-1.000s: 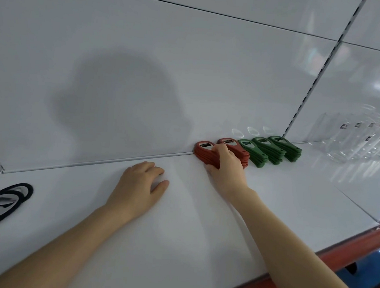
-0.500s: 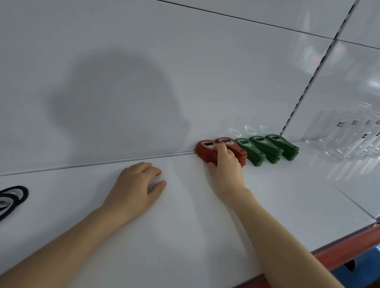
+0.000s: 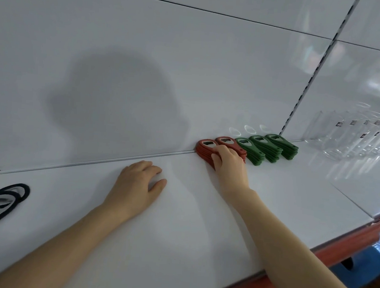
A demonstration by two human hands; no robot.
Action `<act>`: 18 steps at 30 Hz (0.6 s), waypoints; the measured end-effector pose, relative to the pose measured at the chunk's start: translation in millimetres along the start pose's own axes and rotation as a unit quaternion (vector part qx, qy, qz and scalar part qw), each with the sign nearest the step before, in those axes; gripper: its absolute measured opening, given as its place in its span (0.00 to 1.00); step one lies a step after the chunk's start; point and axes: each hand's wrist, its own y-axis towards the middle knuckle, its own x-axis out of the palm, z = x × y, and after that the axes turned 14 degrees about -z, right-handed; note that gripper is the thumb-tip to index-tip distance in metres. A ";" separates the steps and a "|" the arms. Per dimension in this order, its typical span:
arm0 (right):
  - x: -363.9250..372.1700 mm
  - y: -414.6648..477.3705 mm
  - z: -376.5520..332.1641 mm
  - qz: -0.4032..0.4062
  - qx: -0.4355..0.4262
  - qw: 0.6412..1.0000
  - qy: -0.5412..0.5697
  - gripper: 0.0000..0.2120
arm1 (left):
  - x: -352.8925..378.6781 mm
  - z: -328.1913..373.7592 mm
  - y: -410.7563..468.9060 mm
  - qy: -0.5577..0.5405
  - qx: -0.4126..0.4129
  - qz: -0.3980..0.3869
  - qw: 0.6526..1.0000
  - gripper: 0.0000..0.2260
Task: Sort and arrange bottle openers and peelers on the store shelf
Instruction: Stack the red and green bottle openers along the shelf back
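Two stacks of red bottle openers (image 3: 204,147) lie against the back panel of the white shelf (image 3: 178,222). Three stacks of green bottle openers (image 3: 266,147) continue the row to their right. My right hand (image 3: 229,167) rests on the front ends of the red stacks, fingers curled over the left one. To the left, my left hand (image 3: 137,185) lies palm down on the bare shelf with its fingers loosely bent and nothing in it. Black bottle openers (image 3: 0,201) lie at the far left edge.
Clear plastic holders (image 3: 355,138) stand on the neighbouring shelf section at the right. A slotted upright (image 3: 307,85) divides the back panels. The shelf's red front edge (image 3: 311,262) runs along the lower right.
Both hands stay in the same places; my right hand's fingers have shifted slightly on the red stack. The view has drifted a little.
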 end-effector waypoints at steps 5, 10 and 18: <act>-2.5 1.0 -3.9 -0.017 0.020 0.999 -0.042 0.14 | -2.7 1.3 0.3 -0.016 0.009 0.002 1.000 0.36; -20.8 -10.1 -19.7 0.026 -0.021 0.994 -0.105 0.13 | -10.1 4.7 -6.0 -0.018 0.031 0.010 0.999 0.31; -8.0 -15.9 -97.6 -0.035 -0.224 0.972 -0.055 0.14 | -68.2 -12.0 -86.9 0.121 0.019 0.030 0.992 0.20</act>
